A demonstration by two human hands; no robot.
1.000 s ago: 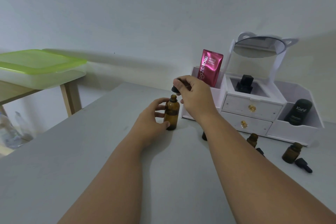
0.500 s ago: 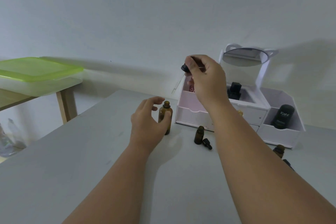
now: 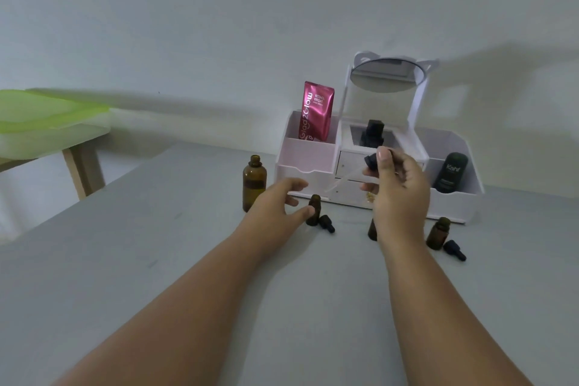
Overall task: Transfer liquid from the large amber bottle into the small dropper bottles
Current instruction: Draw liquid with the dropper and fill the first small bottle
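Table [image 3: 156, 260]: grey top, running out of view at the bottom and both sides; both forearms cover much of its middle.
Green-lidded box [image 3: 47, 122]: sits on a wooden stand at far left, cut off by the edge and smeared with blur.
Organiser [image 3: 305, 155]: white, with drawers, set against the wall; its lower middle is hidden behind the right hand. A round mirror [image 3: 387, 75] stands over it, a pink sachet [image 3: 317, 111] upright in its left compartment, a dark tube [image 3: 449, 172] in the right one, and a black item in the centre well that I can't make out.
Large amber bottle [image 3: 254, 186]: upright on the table, uncapped, to the left of the organiser and of the left hand; nobody is touching it. A darker band shows partway up the glass; whether that is the liquid level I can't tell.
Right hand [image 3: 399, 188]: fingers pinched on the black bulb of a dropper [image 3: 372, 161], whose clear glass tube slants down to the left, faint against the white drawers.
Left hand [image 3: 275, 202]: fingers spread and curved round a small dropper bottle [image 3: 314, 210], thumb tip at its side; contact is hard to judge.
Middle small bottle [image 3: 372, 230]: mostly hidden behind the right wrist.
Right small bottle [image 3: 438, 232]: upright, open, near the organiser's front.
Loose dropper caps: one [image 3: 326, 223] lying just beside the left small bottle, another [image 3: 454, 250] beside the right one.
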